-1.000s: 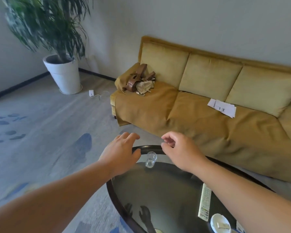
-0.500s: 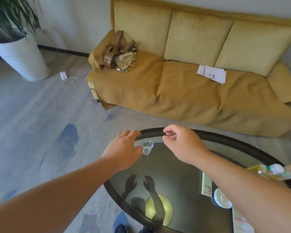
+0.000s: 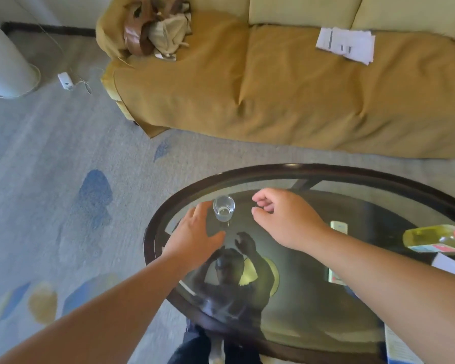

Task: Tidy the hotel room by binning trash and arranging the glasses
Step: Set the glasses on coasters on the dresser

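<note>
Both our hands hover empty over the glass table (image 3: 286,172), left hand (image 3: 195,233) spread open just left of the small upright glass (image 3: 223,208), which looks nearly empty, right hand (image 3: 284,218) loosely curled to its right.

At three o'clock the frame edge cuts off a blurred bottle (image 3: 436,237). The right forearm hides most of the remote (image 3: 338,228). At ten o'clock, the white planter (image 3: 3,64) is cropped.
</note>
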Demonstrator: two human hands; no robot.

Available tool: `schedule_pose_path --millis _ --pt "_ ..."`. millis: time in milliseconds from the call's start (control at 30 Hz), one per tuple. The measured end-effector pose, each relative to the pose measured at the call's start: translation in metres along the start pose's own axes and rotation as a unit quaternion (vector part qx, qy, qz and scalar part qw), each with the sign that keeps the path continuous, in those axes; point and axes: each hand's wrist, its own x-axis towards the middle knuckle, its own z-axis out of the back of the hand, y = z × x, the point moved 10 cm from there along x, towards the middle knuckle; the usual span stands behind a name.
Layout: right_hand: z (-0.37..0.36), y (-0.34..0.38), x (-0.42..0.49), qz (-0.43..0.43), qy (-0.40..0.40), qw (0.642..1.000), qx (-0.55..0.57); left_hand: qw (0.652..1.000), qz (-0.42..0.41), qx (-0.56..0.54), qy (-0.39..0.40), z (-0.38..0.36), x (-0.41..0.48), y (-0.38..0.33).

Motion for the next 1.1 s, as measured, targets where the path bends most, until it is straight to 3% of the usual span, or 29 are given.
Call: schedule_pose_path --millis 233,533,1100 --pt "-0.051 -0.049 0.044 -0.054 0.02 0.998 0.012 0.999 0.042 -0.019 0.016 -0.051 0.048 0.059" --pt "-0.102 -0.079 0.083 -0.08 0.023 0.996 0.026 0.997 0.035 -0.059 0.028 -0.104 0.102 0.105" --pt "-0.131 -0.097 0.113 -0.101 0.026 0.994 0.043 0.991 0.004 -0.134 0.02 -0.125 0.141 0.094"
